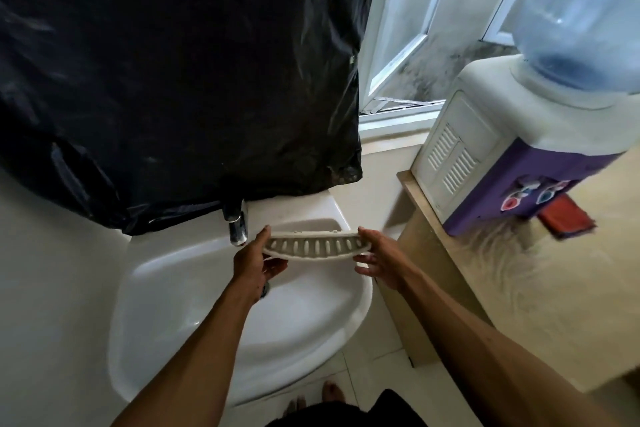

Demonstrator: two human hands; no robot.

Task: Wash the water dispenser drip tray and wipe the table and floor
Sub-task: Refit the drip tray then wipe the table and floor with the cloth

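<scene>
no readable text, labels or numbers, dispenser (pixel 512 163) front markings blurred

Faucet (pixel 237 225) just beside tray's (pixel 317 246) left end.

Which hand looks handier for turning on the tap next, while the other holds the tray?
Left, probably. The left hand grips the drip tray at the end right beside the faucet; the right hand holds the far end and could steady it over the sink.
</scene>
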